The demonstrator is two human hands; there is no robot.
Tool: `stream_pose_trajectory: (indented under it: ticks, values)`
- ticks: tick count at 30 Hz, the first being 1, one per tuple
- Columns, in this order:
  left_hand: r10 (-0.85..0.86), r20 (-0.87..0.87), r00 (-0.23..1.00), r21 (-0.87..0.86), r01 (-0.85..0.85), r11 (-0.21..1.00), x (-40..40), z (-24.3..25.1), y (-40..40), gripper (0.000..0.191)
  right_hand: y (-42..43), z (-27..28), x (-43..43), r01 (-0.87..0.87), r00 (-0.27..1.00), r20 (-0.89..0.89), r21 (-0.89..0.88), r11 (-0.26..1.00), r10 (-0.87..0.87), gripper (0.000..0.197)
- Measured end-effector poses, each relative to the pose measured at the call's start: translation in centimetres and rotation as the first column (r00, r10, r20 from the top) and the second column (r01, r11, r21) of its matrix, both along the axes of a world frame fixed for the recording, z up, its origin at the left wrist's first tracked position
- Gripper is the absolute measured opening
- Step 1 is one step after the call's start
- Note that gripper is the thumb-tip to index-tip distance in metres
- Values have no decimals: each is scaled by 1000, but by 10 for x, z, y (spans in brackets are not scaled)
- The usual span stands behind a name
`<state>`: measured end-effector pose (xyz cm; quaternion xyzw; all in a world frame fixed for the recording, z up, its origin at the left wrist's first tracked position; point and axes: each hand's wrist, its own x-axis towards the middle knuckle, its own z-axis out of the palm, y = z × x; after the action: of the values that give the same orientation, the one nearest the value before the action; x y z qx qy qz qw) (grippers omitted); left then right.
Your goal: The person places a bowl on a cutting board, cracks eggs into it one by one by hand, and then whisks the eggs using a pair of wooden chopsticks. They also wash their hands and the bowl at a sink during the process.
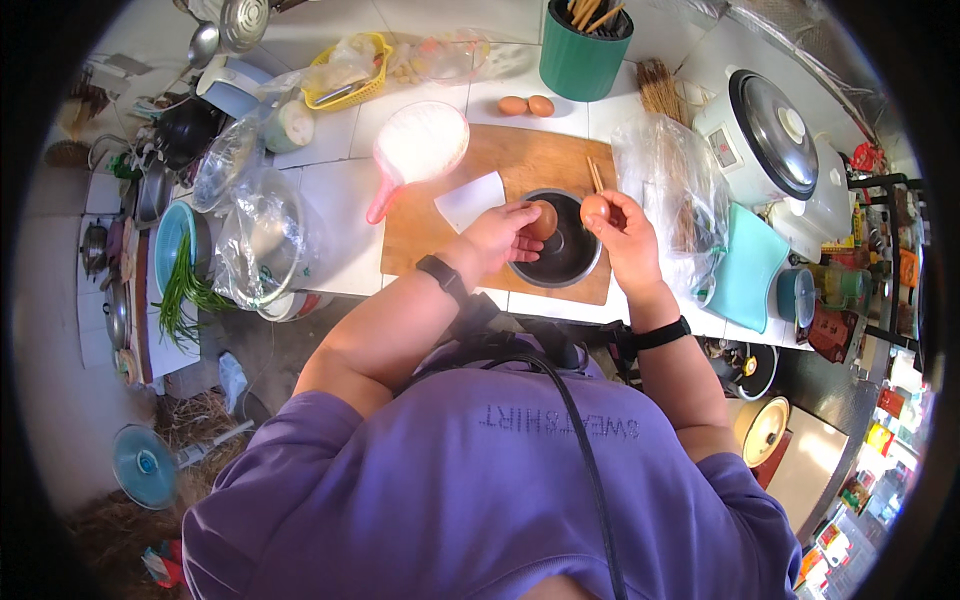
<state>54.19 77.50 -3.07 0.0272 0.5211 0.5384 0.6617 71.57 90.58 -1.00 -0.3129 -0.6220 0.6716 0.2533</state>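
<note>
Over a dark metal bowl [559,259], my left hand [504,234] holds a brown egg [544,220] in its fingers. A second brown egg [595,208] is pinched by my right hand [628,238] at the bowl's right rim. The bowl rests on a wooden cutting board [517,154]. Wooden chopsticks [595,174] project from behind the right-hand egg. A white sheet [472,201] lies on the board left of the bowl. Beyond the board, two more brown eggs [526,106] sit on the white tiles. I cannot see cracks in either held egg.
A pink-handled scoop of white powder [421,142] overlaps the board's left corner. At the back stands a green utensil holder [585,56]. A plastic bag [667,202], a rice cooker [776,135] and a teal board [746,270] are on the right. Left is a bagged basin [262,240].
</note>
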Motion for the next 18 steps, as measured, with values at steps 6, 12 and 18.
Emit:
stream_pose_trajectory:
  ticks: [6,12,18]
  values:
    - [-61,27,998,9,61,998,6,-8,-2,32,-23,-16,-10,-148,989,72,296,944,132,37]
    - [-11,132,991,-39,16,999,0,-10,-9,32,-19,-26,-5,-87,995,-35,140,986,93,40]
    - [-6,216,976,-6,8,1000,-1,-3,-13,32,-9,-16,-7,-60,988,-156,-383,922,-1,34]
